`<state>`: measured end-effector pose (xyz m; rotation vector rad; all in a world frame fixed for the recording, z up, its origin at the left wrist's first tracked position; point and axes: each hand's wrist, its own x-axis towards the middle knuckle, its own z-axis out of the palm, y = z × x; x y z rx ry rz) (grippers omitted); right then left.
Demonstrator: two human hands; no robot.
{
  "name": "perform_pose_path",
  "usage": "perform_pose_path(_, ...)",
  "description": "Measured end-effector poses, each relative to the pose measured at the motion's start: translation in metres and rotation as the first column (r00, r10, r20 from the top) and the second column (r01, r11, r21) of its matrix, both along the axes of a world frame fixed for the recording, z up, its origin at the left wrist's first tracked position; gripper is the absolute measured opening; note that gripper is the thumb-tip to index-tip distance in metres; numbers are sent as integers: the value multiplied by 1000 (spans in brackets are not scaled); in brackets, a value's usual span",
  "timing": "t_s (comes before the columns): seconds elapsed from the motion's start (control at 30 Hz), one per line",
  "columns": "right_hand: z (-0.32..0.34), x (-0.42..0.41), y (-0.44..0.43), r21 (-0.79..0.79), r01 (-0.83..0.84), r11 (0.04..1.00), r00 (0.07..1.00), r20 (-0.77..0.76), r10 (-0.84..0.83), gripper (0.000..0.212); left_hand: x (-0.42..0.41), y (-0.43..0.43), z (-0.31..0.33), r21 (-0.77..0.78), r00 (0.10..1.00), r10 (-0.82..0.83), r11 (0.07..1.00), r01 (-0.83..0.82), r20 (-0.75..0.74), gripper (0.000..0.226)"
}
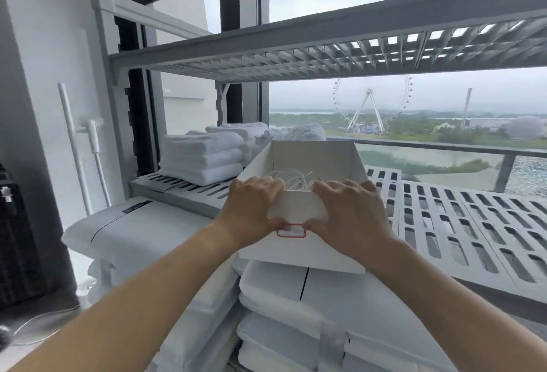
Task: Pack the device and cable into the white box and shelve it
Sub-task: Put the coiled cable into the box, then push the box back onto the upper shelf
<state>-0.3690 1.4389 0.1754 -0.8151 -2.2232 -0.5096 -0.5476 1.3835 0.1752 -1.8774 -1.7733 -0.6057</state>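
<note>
While your left hand point(251, 208) and right hand point(349, 214) both clasp the near wall of the white box point(313, 155), fingers hooked over its top edge and thumbs pressed on the outer face either side of the red-bordered label point(291, 231), you are at the shelving step. The packing looks finished: the cable point(296, 177) lies coiled loosely inside, just beyond your fingertips. You cannot see the device from here; it may sit under the coil or behind your hands.

The box is open-topped and points away from you. Its far end reaches over the slatted shelf point(473, 223), and its near end juts out past the shelf's front edge, above the stack of white packages point(296, 297). Whether its base already bears on the slats is not clear.

Your next move, as I judge it, is a level push straight forward until the whole base is carried by the shelf. Keep the near end from dipping, or the cable could slide toward you. Watch the left side: the folded towels point(201, 158) lie just beside the box's left wall, so steer slightly right if it crowds them. The upper shelf point(325, 43) sits well above the box's rim, so headroom should be no concern. Let go only once nothing overhangs.
</note>
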Motion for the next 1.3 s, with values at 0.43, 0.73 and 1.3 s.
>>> perform_pose_path(0.43, 8, 39, 32, 46, -282, 958, 948, -137, 286, 43, 59, -15, 13, 40, 980, 190, 981, -188, -62, 42)
perform_pose_path(0.73, 2, 40, 13, 148, -463, 874, 862, -158, 483, 40, 83, -69, 6, 152, 920, 371, 924, -351, -125, 41)
perform_pose_path(1.3, -2, -68, -182, 186, -861, 474, 451, -152, 879, 38, 76, -314, 2, 279, 573, 805, 591, -757, -152, 44)
